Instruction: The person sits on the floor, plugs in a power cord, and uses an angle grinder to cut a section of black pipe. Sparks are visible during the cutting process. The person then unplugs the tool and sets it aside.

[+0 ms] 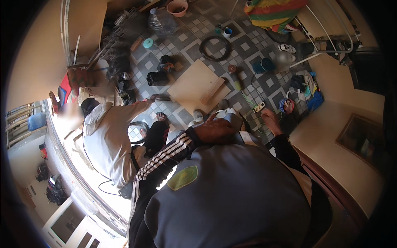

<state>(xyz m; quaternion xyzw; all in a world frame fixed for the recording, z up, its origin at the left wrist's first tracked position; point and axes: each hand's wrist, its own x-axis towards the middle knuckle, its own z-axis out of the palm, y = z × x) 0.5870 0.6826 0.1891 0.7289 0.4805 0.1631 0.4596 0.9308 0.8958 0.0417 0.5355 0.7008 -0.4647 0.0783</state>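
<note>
My left hand (214, 129) lies over my lap with its fingers stretched out and holds nothing. At my right side, the fingers of my right hand (271, 120) are closed at the near end of a small pale power strip (259, 107). A thin green cable (249, 100) runs from the strip across the tiles. Just beyond my knees a flat brown board (191, 82) lies on the floor, with a narrower piece of board (212, 91) on it. A tool with a reddish head and green body (235, 77) lies right of the board.
On the left a person in a pale jacket (109, 136) bends forward, one arm reaching toward the board. Further off lie a black coil (215, 48), dark bundles (157, 78) and a large clear bottle (161, 22). A dark blue bucket (263, 65) and bags (304, 87) stand right.
</note>
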